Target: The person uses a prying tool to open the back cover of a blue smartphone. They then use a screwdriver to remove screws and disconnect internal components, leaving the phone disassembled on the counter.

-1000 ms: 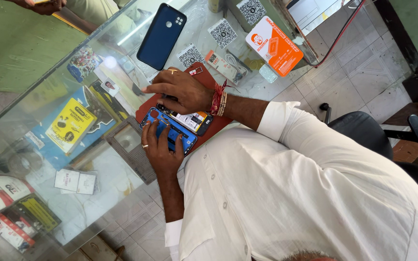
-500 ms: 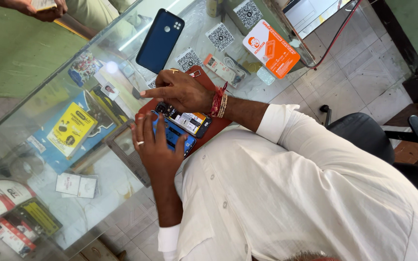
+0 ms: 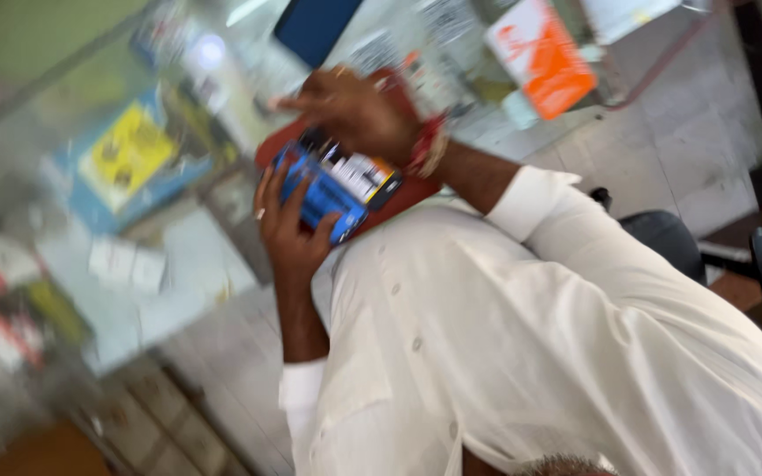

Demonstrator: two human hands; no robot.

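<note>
1. Glass counter point(image 3: 178, 264) fills the left of my view, badly blurred, with a tiled floor point(image 3: 663, 150) beyond it to the right and an office chair point(image 3: 707, 256) at the right edge.
2. I take the blue box point(image 3: 337, 189) as my landmark: it sits just off the counter's near edge, close in front of the white shirt point(image 3: 531, 353), held up between both hands.
3. My left hand point(image 3: 288, 220) is below and left of the box, fingers curled around its lower end, so it is closed on the box and cupping it from underneath.
4. My right hand point(image 3: 354, 110) lies just above the box, fingers bent down onto its upper end (a red thread band shows at that wrist); whether it grips or only presses on the top I cannot tell through the blur.
5. Behind the box, touching or nearly so, is a red pad point(image 3: 399, 189). Above it lies a dark blue phone point(image 3: 315, 26), well apart from the hands. Up and to the right is an orange card point(image 3: 540, 57). To the left, under the glass, is a yellow-and-blue pack point(image 3: 130, 159).
6. Handling, as I judge it: the box looks like thin printed cardboard, light, fairly stiff along its edges but easy to dent on its broad faces, and somewhat slick if glossy. Best held by the long edges or the two ends, as the left hand does, not squeezed across the flat faces.
</note>
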